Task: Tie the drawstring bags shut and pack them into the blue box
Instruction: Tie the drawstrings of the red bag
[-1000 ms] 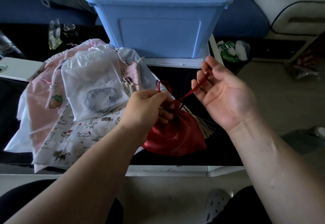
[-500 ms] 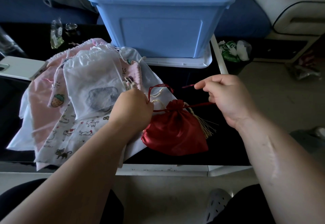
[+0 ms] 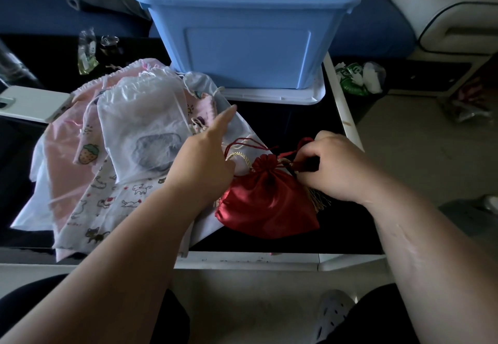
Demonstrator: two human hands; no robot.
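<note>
Both your hands were at the red satin drawstring bag [image 3: 265, 203], which lay on the black desk [image 3: 304, 122] by its near edge, neck gathered. Your right hand [image 3: 334, 165] pinched the red cord [image 3: 289, 153] just right of the neck. Your left hand [image 3: 204, 160] sat left of it, index finger straight; I could not tell whether it held anything. The blue box [image 3: 248, 47] stood at the far side.
</note>
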